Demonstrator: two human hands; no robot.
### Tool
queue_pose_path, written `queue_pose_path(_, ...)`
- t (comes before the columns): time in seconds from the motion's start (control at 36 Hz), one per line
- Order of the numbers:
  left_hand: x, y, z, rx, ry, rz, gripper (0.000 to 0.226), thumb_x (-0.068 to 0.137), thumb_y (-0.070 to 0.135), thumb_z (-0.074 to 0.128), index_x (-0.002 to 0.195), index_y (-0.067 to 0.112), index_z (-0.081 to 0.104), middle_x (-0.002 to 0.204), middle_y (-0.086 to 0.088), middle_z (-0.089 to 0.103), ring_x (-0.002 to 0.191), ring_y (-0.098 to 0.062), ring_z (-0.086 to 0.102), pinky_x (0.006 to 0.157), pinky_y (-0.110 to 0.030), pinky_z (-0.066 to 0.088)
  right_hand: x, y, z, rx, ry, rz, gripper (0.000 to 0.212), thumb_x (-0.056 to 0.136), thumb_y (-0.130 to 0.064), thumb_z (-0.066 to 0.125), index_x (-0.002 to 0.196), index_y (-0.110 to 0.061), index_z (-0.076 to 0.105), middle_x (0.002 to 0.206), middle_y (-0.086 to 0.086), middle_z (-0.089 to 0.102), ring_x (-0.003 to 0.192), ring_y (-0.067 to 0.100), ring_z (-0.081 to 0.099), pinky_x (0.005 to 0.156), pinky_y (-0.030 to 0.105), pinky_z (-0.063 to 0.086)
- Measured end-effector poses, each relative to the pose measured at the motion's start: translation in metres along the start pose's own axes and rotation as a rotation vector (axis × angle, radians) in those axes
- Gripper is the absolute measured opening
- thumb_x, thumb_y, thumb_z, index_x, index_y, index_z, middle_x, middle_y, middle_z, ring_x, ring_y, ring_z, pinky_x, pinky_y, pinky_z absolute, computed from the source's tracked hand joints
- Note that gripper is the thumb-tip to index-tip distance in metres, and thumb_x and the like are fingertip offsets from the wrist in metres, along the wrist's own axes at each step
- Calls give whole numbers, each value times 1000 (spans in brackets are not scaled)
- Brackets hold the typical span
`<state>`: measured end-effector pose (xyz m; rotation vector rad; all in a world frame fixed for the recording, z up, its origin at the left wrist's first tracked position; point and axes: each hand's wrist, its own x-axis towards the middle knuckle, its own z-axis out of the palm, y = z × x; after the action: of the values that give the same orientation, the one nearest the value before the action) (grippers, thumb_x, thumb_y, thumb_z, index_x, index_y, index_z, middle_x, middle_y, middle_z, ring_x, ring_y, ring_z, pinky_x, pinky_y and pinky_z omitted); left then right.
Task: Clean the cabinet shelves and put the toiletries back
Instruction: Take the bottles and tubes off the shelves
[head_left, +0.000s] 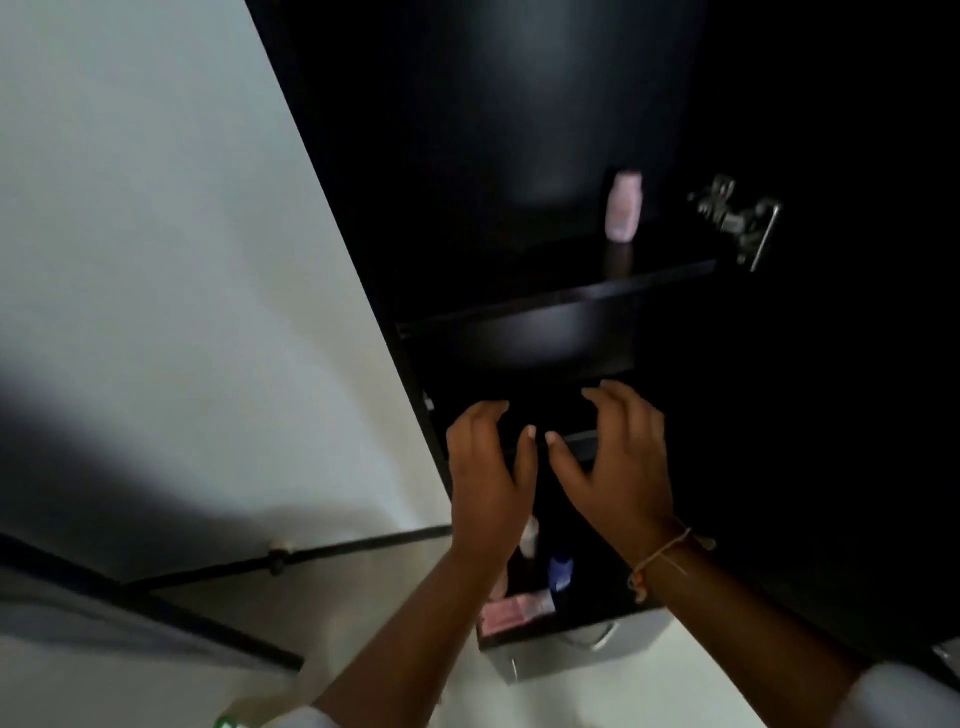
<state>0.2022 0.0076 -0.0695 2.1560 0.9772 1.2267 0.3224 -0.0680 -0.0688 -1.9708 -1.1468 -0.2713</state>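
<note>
White sleeve cuffs sit at the bottom edge of the view, with both forearms reaching up from them into a dark, open cabinet (519, 130) mounted against a pale wall (156, 234). On the upper shelf (561, 296), toward its right end, one pink bottle (622, 207) stands upright and alone, near a metal door hinge (737, 221). Lower compartment, behind the wrists: a blue-capped container (561, 574) stands upright, a pink packet (511, 613) lies at the front left, and a pale bottle (530, 538) is partly hidden by the left wrist; other contents are too dark to identify. Left hand (488, 467) and right hand (618, 457) are raised side by side at the front edge of the middle shelf (582, 444), palms facing inward, fingers spread and loosely curved, thumbs close together but apart. Neither hand grasps anything; both are released. Whether any fingertip touches the shelf edge cannot be determined in the dim light. A thin string bracelet (662, 558) circles the right wrist. A grey fixture (571, 644) sits below the cabinet.
</note>
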Motion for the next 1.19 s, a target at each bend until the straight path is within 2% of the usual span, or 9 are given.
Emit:
queue_pose_path(0.11,45,41,-24,-32,99,157,34,93,24,61,122,11,53,125,0,47,121,-11,44,104,-28,39,46,-32,-33,38,170,-103,58,82,-45,66,126,-9,55,136,11,47,122,31,45,101,43,42)
queue_pose_path(0.28,113,88,-41,12,190,284,39,92,28,62,124,8,52,128,-3,48,123,-16,42,103,-31,41,118,-57,-66,94,334,-75,54,85,-42,64,127,-10,51,135,9,46,121,29,44,101,34,36)
queue_pose_path(0.36,137,97,-40,23,211,260,40,92,30,61,124,9,51,129,-4,46,122,-17,41,103,-32,40,147,-50,-67,95,321,-12,53,85,-45,59,124,-10,51,128,10,51,117,32,48,99,35,38)
queue_pose_path(0.44,156,104,-34,29,200,223,41,90,31,63,123,10,50,127,-5,47,120,-19,42,103,-35,40,168,-45,-68,141,281,64,51,83,-37,66,123,-7,52,123,14,55,114,33,52,97,39,42)
queue_pose_path(0.61,173,114,-19,28,148,145,42,87,31,65,122,14,51,128,-4,46,121,-19,41,104,-36,40,199,-28,-59,114,122,188,53,83,-32,66,125,-3,50,123,22,57,112,40,56,92,39,45)
queue_pose_path(0.81,184,126,-18,-8,194,192,38,85,26,66,119,16,52,124,-1,47,118,-16,41,102,-33,40,216,-12,-46,49,87,178,30,96,-30,53,114,-6,52,109,27,63,97,44,62,78,42,48)
queue_pose_path(0.97,191,122,-22,-2,217,175,38,85,26,66,119,15,52,123,-2,48,117,-17,42,101,-32,39,225,-4,-31,47,109,152,28,99,-33,44,104,-9,56,102,22,65,91,42,63,73,40,48)
queue_pose_path(1.11,191,113,-23,-1,219,147,37,86,26,65,120,16,53,124,-2,49,119,-17,43,102,-34,40,224,-3,-26,162,139,107,34,98,-44,44,94,-15,64,95,11,68,90,34,65,74,36,50)
queue_pose_path(1.19,186,105,-23,-10,219,131,35,86,25,66,118,15,54,122,-3,51,117,-19,46,102,-37,41,211,-13,-26,376,134,89,36,93,-54,49,92,-22,65,89,-2,70,80,14,69,73,35,57)
